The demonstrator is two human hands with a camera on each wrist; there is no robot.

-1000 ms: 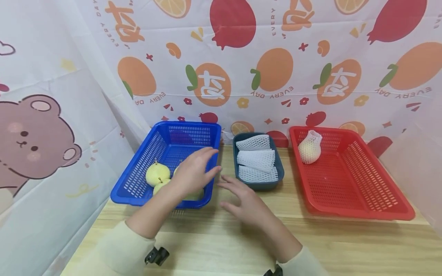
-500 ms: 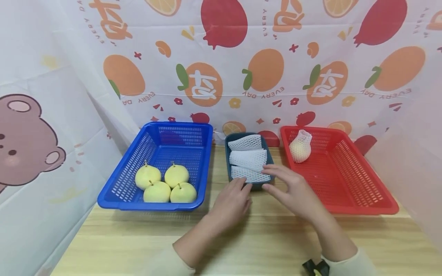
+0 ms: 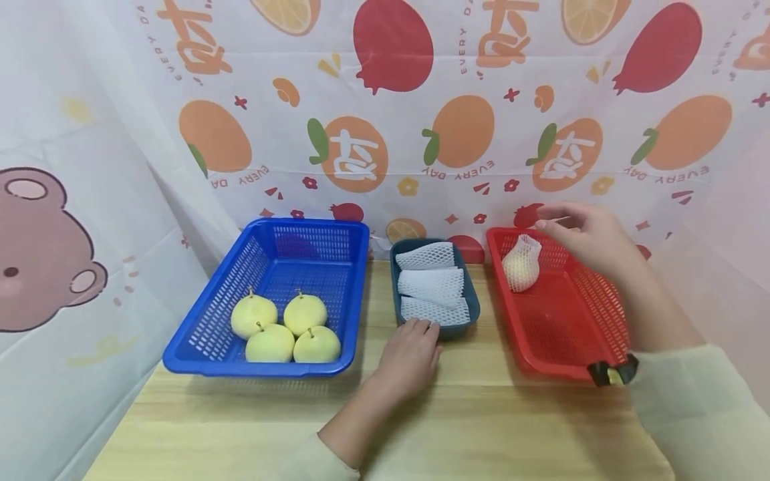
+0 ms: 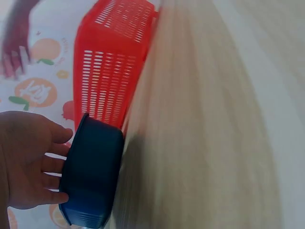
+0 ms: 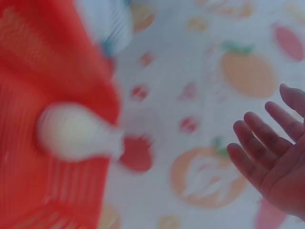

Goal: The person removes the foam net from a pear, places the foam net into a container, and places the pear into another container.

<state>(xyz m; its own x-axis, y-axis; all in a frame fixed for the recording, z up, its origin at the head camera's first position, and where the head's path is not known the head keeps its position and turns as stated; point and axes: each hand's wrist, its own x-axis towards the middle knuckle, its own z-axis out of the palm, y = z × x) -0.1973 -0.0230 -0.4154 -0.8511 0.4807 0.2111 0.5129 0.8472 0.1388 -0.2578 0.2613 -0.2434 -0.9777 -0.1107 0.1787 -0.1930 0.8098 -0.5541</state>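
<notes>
My left hand [image 3: 408,357] is at the near rim of a small dark teal bin [image 3: 472,308], its fingertips right at the edge. In the left wrist view the fingers [image 4: 51,165] extend toward the bin's side wall with a slight bend. White foam net sleeves [image 3: 432,283] lie in that bin. Over the far side of the red basket [image 3: 519,334], my right hand [image 3: 592,240] is raised with nothing in it. A pear in a foam net [image 3: 522,267] sits in this basket's back left corner; the right wrist view shows it blurred.
A blue basket [image 3: 359,294] on the left holds several pale yellow-green pears [image 3: 271,344]. All three containers stand on a wooden table [image 3: 252,421]. Behind them hangs a fruit-print cloth [image 3: 403,153], with a bear-print cloth [image 3: 36,254] at the left.
My right hand has moved from beside the blue basket, past the teal bin, to up over the red basket. My left hand has left the blue basket for the bin's near rim.
</notes>
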